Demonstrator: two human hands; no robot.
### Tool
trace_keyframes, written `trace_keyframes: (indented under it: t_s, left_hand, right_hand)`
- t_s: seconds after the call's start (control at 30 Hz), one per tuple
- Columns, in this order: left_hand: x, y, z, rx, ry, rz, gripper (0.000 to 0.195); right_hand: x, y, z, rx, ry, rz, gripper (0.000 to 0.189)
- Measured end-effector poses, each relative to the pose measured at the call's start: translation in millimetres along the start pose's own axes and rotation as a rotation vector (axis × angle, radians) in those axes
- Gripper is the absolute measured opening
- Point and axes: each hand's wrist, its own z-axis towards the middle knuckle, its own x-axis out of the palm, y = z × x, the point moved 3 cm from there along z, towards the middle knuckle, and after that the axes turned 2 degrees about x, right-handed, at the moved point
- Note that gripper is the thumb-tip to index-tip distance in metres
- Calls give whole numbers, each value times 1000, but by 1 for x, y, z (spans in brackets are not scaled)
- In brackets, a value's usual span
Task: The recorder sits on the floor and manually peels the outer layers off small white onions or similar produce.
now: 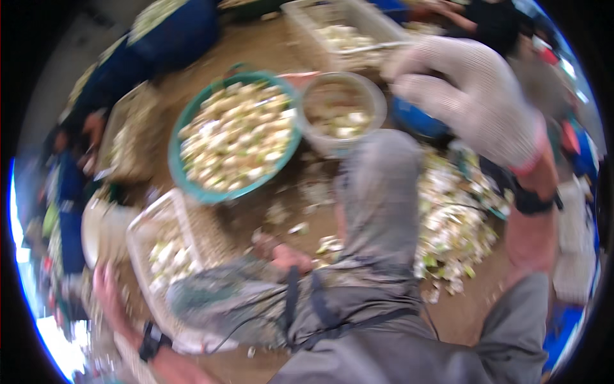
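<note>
My right hand [460, 96], in a whitish knit glove, is raised at the upper right with fingers curled towards the thumb. Whether it pinches anything is unclear through the blur. Its fingertips overlap the near corner of a pale plastic crate [307, 36] holding white vegetable pieces. My bare left hand [108, 293] is at the lower left, fingers extended and no object visible in it. It appears beside a cream bucket [103, 230] and a white plastic basket [139, 259] of pale pieces. Before me stands a teal tub [173, 163] heaped with trimmed whitish vegetables.
A translucent bucket [379, 103], partly filled, adjoins the tub. A blue bowl [417, 117] sits beneath my right hand. Leafy white trimmings [453, 235] are piled right of my raised knee. Large blue containers [177, 41] line the upper left. Other people [494, 24] are around the edges.
</note>
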Motion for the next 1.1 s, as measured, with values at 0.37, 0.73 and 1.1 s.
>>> trace_keyframes:
  t_s: [0.37,0.73,1.1]
  left_hand:
    - [232,-131,105,301,527,30,43]
    - [475,-27,181,562,343,269,33]
    - [502,-46,149,281,634,487,24]
  right_hand:
    - [161,28,73,227,114,474,16]
    - [245,-46,89,385,319,493,19]
    - [278,-71,93,548,438,488,19]
